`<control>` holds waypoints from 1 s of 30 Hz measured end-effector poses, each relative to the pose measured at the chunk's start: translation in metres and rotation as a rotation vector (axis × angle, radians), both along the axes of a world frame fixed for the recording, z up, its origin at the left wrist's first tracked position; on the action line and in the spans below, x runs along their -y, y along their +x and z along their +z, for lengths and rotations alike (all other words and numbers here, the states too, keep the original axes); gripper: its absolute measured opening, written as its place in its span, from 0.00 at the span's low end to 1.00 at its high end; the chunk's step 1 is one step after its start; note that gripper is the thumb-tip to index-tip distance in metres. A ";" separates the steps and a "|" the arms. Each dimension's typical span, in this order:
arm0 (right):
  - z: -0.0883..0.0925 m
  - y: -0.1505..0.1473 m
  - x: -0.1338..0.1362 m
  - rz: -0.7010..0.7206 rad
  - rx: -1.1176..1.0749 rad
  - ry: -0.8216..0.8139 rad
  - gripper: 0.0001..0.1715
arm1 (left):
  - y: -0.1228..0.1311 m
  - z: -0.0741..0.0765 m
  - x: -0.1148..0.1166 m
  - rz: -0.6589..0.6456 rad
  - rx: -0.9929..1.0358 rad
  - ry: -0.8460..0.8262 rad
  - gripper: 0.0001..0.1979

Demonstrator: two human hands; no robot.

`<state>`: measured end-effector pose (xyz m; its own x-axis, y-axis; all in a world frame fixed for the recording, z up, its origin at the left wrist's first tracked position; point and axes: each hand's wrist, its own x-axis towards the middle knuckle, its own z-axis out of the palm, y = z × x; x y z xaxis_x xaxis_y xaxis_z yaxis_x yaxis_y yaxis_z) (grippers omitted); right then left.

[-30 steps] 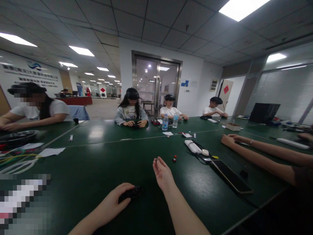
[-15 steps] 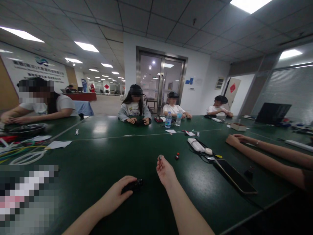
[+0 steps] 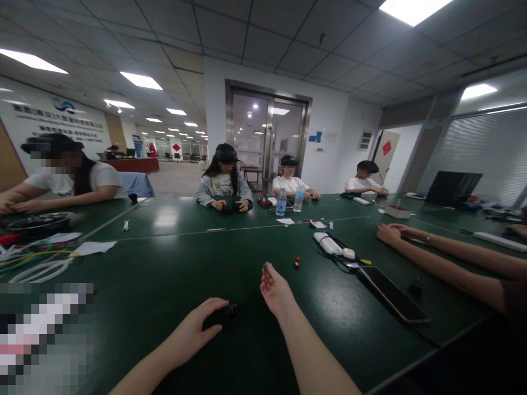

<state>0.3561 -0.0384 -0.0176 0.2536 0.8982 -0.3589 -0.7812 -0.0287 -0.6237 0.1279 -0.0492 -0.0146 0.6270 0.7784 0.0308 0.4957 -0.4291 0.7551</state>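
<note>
My left hand point(image 3: 200, 326) rests on the green table point(image 3: 164, 274) with its fingers wrapped round a small black device point(image 3: 222, 315). My right hand point(image 3: 275, 291) is raised just above the table, palm turned left, and pinches a tiny grey part point(image 3: 266, 266) between thumb and fingertips. A small red and black piece point(image 3: 296, 263) lies on the table just beyond my right hand.
A phone point(image 3: 391, 293), a white power strip point(image 3: 327, 243) and a white mouse point(image 3: 348, 253) lie to the right. Another person's forearms point(image 3: 444, 258) reach in from the right. Coloured cables point(image 3: 37, 260) and papers sit at left. Several people sit around the table; two water bottles point(image 3: 281, 203) stand far off.
My right hand has closed from an open palm into a pinch on the tiny part. The view shifted slightly. My left hand has stayed on the black device.
</note>
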 end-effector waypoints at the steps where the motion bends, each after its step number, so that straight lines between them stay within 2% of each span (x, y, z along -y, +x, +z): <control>1: 0.000 0.000 0.001 0.005 -0.002 0.002 0.10 | 0.000 0.000 0.000 -0.002 0.001 0.000 0.22; 12: 0.002 -0.001 0.000 0.004 -0.034 0.002 0.09 | 0.005 0.016 0.006 0.005 -0.046 -0.020 0.22; 20: 0.006 -0.002 0.001 0.011 -0.051 -0.003 0.09 | 0.001 0.008 0.002 -0.010 -0.032 -0.007 0.22; 30: 0.008 -0.003 0.004 0.037 0.014 -0.005 0.10 | 0.002 0.008 0.003 -0.018 -0.019 -0.002 0.21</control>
